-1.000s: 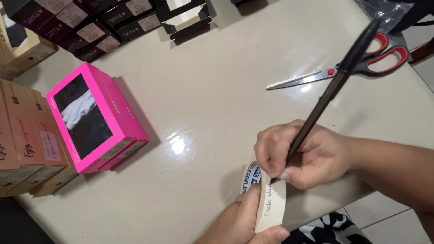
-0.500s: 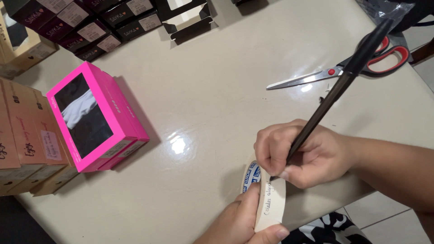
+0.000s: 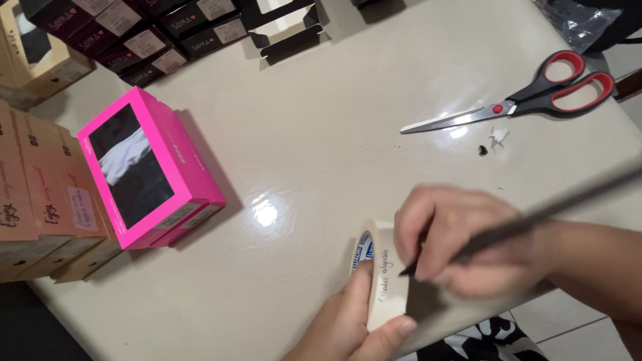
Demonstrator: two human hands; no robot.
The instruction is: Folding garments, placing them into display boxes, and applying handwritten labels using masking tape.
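At nine o'clock a stack of tan cardboard boxes (image 3: 40, 194) sits at the table's left edge, and just beside it, toward the middle, lies a bright pink box (image 3: 150, 170) with a dark window showing white cloth. At eleven o'clock a row of dark boxes (image 3: 144, 33) with pale labels runs along the far side of the cream table (image 3: 314, 127). At six o'clock, at the near edge, my left hand (image 3: 348, 327) clamps a roll of masking tape (image 3: 384, 277) standing on its edge, thumb pressed on the near side and fingers wrapped behind it; handwriting shows on the tape's outer face. Just right of the roll, at five o'clock, my right hand (image 3: 461, 241) is blurred but closed around a black pen (image 3: 528, 217), whose tip lies right at the tape's writing face while the barrel slants toward three o'clock. At two o'clock, well apart from my hands, red-handled scissors (image 3: 521, 100) lie closed, with small scraps (image 3: 491, 140) just below them.
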